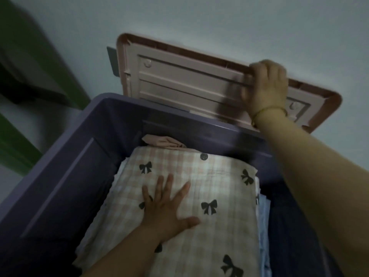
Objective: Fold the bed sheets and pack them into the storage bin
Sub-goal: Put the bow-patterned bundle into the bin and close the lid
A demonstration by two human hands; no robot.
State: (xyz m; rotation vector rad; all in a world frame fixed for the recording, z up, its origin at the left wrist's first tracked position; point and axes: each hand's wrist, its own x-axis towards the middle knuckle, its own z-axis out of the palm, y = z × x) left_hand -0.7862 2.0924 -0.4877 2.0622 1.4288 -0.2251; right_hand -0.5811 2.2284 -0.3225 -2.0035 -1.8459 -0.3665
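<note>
The purple storage bin (pixel 60 172) is sitting by the wall and holding a folded stack. The pink lid (pixel 179 84) is standing behind it, and the right hand (pixel 265 86) is gripping the lid's upper edge with its fingers curled over the rim. The lid looks stiff and light. The checked sheet (pixel 219 186) is lying on top inside the bin; it looks soft and springy, best handled flat. The left hand (pixel 165 206) is pressing it down, fingers (pixel 159 182) spread apart. Pale blue fabric (pixel 263 212) is showing underneath on the right, and a plain pink cloth (pixel 165 141) is showing at the far end.
</note>
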